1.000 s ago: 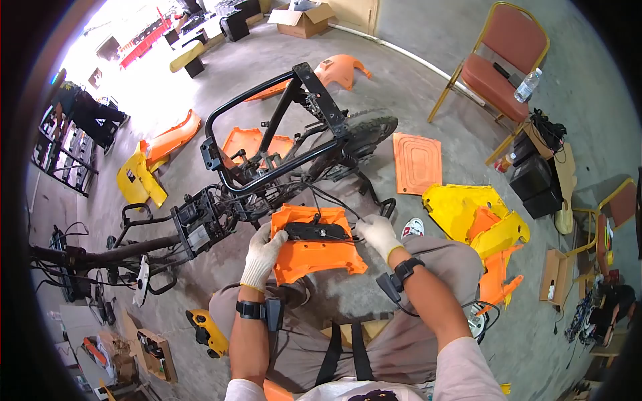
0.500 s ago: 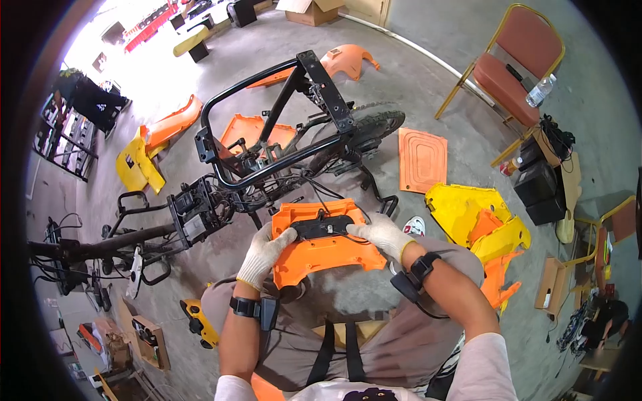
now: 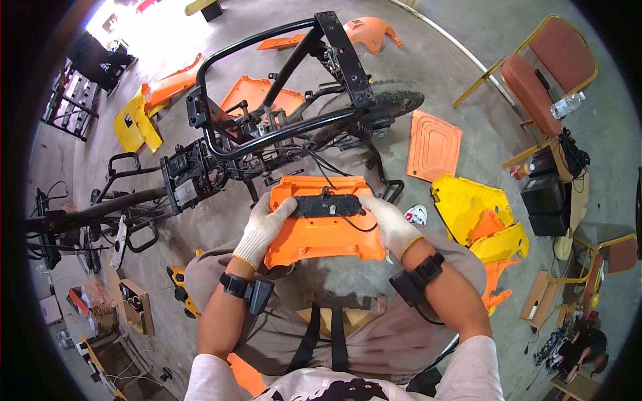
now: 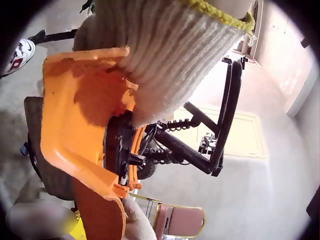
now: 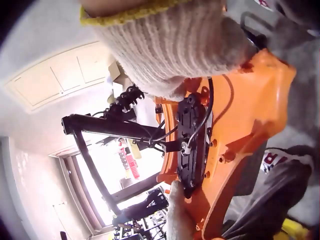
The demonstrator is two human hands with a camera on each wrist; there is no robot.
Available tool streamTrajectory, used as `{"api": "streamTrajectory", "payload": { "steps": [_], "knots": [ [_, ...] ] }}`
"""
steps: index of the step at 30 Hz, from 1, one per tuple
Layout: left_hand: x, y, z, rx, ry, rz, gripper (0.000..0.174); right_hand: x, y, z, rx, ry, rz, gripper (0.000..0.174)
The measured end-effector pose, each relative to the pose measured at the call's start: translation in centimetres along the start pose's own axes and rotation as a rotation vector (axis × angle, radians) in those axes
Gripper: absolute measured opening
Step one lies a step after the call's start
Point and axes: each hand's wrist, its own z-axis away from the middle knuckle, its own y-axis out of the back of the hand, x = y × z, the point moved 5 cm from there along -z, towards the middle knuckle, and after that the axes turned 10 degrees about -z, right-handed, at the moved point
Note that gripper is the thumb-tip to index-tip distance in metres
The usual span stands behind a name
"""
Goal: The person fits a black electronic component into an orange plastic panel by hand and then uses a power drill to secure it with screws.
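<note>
From where I stood, looking down from the head view, the right hand (image 3: 394, 227) had just moved in from the far end of the black unit (image 3: 311, 206) to grip the orange panel (image 3: 314, 240) opposite the left hand (image 3: 263, 227). The panel sat more level over the lap, beside the black frame (image 3: 284, 137) — better supported, I judged, with both ends held.

The left wrist view showed the left glove clasping the panel's edge.

In the right wrist view, the other glove gripped its end — a thin cable (image 5: 210, 102) curving over the unit.
</note>
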Motion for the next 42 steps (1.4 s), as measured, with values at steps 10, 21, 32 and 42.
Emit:
{"api": "streamTrajectory", "payload": {
  "steps": [10,21,32,42],
  "knots": [
    [-0.5,-0.3,-0.6,0.087,-0.097,-0.056,0.030,-1.2,1.4,-1.4,0.046,0.089,0.071,0.033],
    [0.2,0.4,-0.3,0.146,-0.130,-0.243,0.029,0.7,-0.4,-1.1,0.013,-0.088,-0.098,0.030],
    [-0.8,0.4,-0.7,0.146,-0.243,-0.207,0.024,-1.8,1.2,-1.3,0.325,0.284,0.658,0.058],
    [0.4,0.4,0.1,0.168,-0.180,-0.204,0.023,-4.5,-3.8,3.9,0.434,0.876,1.292,0.025]
  ]
}}
